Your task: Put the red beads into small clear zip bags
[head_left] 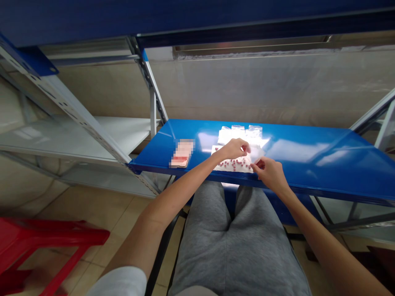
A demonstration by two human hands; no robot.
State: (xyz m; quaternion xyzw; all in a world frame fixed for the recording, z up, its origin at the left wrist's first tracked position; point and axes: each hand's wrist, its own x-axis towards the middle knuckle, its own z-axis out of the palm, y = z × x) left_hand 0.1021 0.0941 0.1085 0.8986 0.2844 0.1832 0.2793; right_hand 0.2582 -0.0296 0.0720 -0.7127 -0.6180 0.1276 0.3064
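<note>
On the blue shelf lies a white sheet (226, 168) scattered with many small dark-red bead-like pieces (234, 163). My left hand (236, 149) is over the sheet's back part, its fingers curled together; what they hold, if anything, is too small to tell. At the sheet's right front corner, my right hand (269, 170) has thumb and fingers closed in a pinch, with their contents unclear. Between the hands shows a whitish, see-through piece (256, 152), seemingly plastic film. Just behind the sheet, several clear plastic bags (238, 132) lie side by side.
A flat, phone-like object (182, 154), partly blurred out, lies left on the blue shelf (324, 164). Another blue shelf (197, 20) hangs overhead. Metal uprights (80, 115) and white shelves (101, 135) stand left. A red plastic stool (55, 234) is at lower left.
</note>
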